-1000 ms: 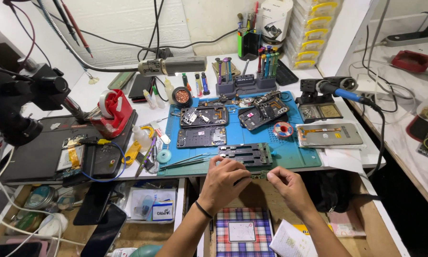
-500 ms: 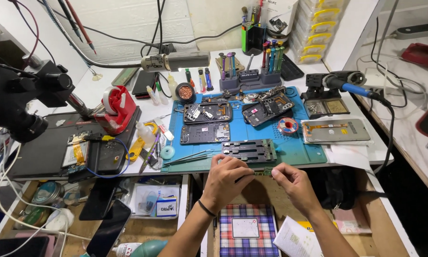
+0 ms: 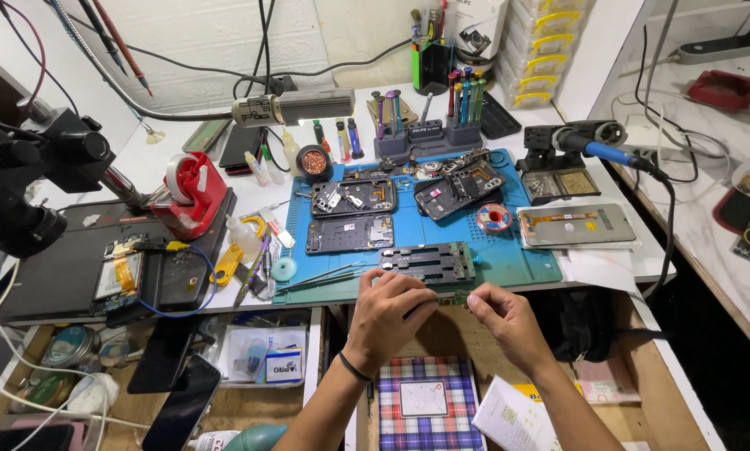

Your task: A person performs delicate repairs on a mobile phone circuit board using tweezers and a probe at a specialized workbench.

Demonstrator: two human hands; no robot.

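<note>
Between the fingers of the left hand (image 3: 391,311) and the right hand (image 3: 508,316) sits a small green circuit board (image 3: 457,296), pinched from both sides at the front edge of the desk (image 3: 608,259), just below the blue work mat (image 3: 508,260); the left fingers are curled together over its left end and the right fingertips (image 3: 473,298) close on its right end, though the board is so small that the exact grip is hard to make out. Just beyond the hands a dark jig block (image 3: 429,261) lies on the mat. Farther up the mat lie three opened phone bodies (image 3: 351,197), and to the right a spool of solder wire (image 3: 494,219) and one phone screen panel (image 3: 577,225) on white paper. Behind them a dark stand holds a row of upright screwdrivers (image 3: 462,92), and a black cup (image 3: 431,63) holds more tools. On the left are a red tape dispenser (image 3: 193,194) and a black microscope arm (image 3: 32,179). Below the desk, an open drawer (image 3: 650,384) holds a plaid box (image 3: 425,405) with a white rectangular label at its middle, and a white printed leaflet (image 3: 512,416) beside it.
</note>
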